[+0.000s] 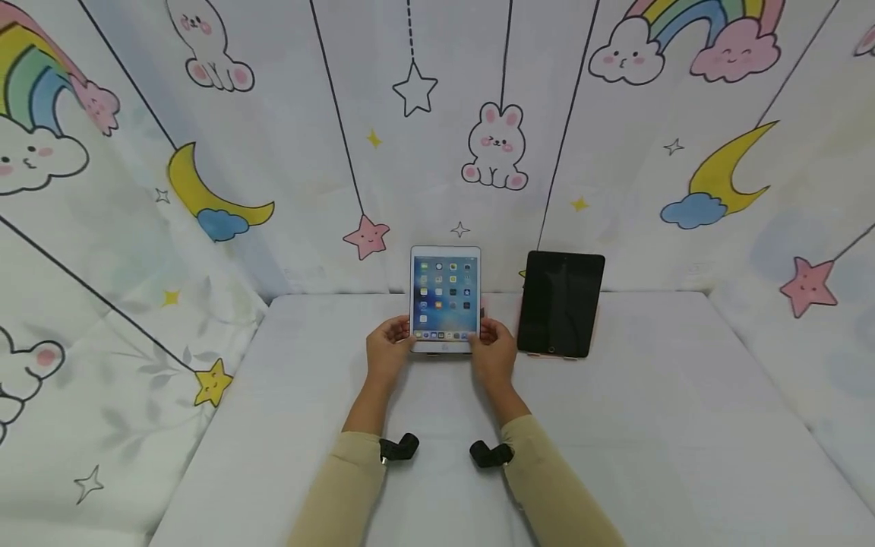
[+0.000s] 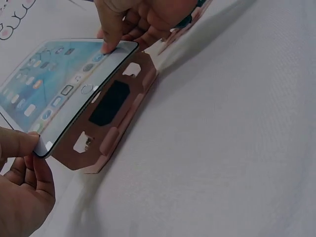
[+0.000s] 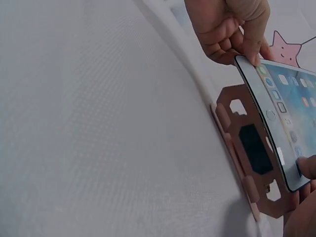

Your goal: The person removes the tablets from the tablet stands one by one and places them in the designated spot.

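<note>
- My left hand (image 1: 388, 346) is pinching the white tablet's lower left corner, thumb on the front, fingers curling behind.
- Between my hands, the white tablet (image 1: 445, 296) is tilting back above the counter (image 1: 273, 410), its screen showing rows of icons. I am judging it stiff, fairly light, slick and fragile across the glass, so the side edges and bezel are offering the safest hold.
- Behind its lower edge, a pink stand (image 2: 98, 131) with a dark pad is showing; whether the two are touching, I am not able to tell.
- My right hand (image 1: 494, 351) is mirroring that grip at the lower right corner, thumb in front, fingers behind.
- Farther right, a black tablet (image 1: 562, 304) is leaning back, screen dark, pink edging peeking out behind it. I am spotting no container.
</note>
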### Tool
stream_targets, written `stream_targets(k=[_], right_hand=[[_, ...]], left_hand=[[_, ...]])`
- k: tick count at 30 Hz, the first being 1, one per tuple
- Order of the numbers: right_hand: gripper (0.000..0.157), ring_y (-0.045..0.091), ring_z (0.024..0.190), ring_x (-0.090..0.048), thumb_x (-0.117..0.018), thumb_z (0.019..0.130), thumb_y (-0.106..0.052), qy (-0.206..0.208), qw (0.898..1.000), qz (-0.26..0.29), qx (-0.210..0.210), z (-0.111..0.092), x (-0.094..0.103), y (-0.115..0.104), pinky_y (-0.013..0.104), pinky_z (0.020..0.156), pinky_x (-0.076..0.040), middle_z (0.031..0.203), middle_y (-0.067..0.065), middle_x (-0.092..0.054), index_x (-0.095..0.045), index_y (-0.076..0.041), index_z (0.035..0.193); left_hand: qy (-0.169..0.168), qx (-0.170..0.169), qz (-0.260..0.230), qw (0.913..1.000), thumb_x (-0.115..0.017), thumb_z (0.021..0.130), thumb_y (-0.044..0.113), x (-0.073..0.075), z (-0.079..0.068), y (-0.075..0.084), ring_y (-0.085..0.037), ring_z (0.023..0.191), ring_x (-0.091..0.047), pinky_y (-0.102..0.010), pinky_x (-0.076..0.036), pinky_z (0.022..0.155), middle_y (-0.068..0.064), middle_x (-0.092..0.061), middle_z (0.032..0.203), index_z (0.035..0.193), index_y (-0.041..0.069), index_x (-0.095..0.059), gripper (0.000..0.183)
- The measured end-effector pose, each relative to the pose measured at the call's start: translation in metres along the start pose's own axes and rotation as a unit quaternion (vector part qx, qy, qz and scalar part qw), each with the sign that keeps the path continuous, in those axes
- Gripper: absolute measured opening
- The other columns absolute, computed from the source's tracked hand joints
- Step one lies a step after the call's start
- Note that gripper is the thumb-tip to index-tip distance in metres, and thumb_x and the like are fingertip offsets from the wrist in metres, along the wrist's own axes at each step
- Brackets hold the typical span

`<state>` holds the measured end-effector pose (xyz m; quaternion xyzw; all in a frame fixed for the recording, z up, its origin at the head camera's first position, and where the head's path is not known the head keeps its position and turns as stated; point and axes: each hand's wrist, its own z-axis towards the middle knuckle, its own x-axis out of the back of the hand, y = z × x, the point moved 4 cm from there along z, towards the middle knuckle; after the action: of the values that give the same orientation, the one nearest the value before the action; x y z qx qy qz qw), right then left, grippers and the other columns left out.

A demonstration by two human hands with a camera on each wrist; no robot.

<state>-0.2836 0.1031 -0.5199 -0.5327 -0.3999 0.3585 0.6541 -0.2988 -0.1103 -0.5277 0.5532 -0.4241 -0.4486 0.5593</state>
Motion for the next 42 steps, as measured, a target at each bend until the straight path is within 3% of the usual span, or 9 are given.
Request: stream_targets(k=[9,20,30,35,42], right_hand=[[0.038,0.025,0.099,-0.062,-0.073,0.089,0.004,-0.037,0.997,0.047,0.045,-0.006,-0.01,-0.021,0.022,0.088,-0.054,0.112,0.019,-0.067,-0.066,0.002,0.126],[0.04,0.021,0.099,-0.06,-0.073,0.088,0.006,-0.067,0.993,0.09,0.029,-0.019,-0.039,-0.039,0.017,0.085,-0.053,0.111,0.013,-0.065,-0.066,-0.002,0.126],[0.043,0.019,0.098,-0.06,-0.074,0.087,0.007,-0.106,0.991,0.078,0.001,-0.04,-0.072,-0.044,0.022,0.087,-0.055,0.111,0.012,-0.065,-0.068,-0.004,0.128],[0.044,0.019,0.099,-0.059,-0.072,0.087,0.007,-0.137,0.988,0.076,-0.009,-0.046,-0.082,-0.047,0.02,0.085,-0.054,0.112,0.012,-0.064,-0.066,-0.002,0.13],[0.062,0.024,0.108,-0.06,-0.069,0.082,0.017,-0.19,0.98,0.055,-0.028,-0.056,-0.092,-0.041,0.029,0.094,-0.058,0.122,0.016,-0.063,-0.057,0.002,0.14]], left_hand=[[0.022,0.02,-0.039,0.9988,-0.068,0.082,-0.019,0.019,-0.005,0.018,-0.016,0.093,-0.062,-0.014,-0.054,0.075,-0.017,-0.07,0.109,0.122,-0.003,-0.07,0.043],[0.051,0.007,-0.022,0.9984,-0.067,0.084,-0.016,0.052,-0.008,0.041,-0.017,0.097,-0.06,-0.013,-0.054,0.075,-0.014,-0.07,0.111,0.125,0.0,-0.07,0.043],[0.087,0.044,-0.037,0.9945,-0.065,0.088,-0.015,0.092,-0.019,0.037,-0.016,0.104,-0.061,-0.012,-0.056,0.081,-0.007,-0.068,0.112,0.131,0.003,-0.068,0.047],[0.108,0.041,-0.035,0.9927,-0.067,0.088,-0.014,0.105,-0.022,0.035,-0.013,0.101,-0.064,-0.012,-0.056,0.082,0.004,-0.07,0.1,0.134,0.006,-0.067,0.05],[0.118,0.046,-0.034,0.9914,-0.065,0.087,-0.014,0.118,-0.025,0.027,-0.011,0.097,-0.064,-0.012,-0.055,0.079,0.013,-0.07,0.086,0.14,0.006,-0.061,0.057]])
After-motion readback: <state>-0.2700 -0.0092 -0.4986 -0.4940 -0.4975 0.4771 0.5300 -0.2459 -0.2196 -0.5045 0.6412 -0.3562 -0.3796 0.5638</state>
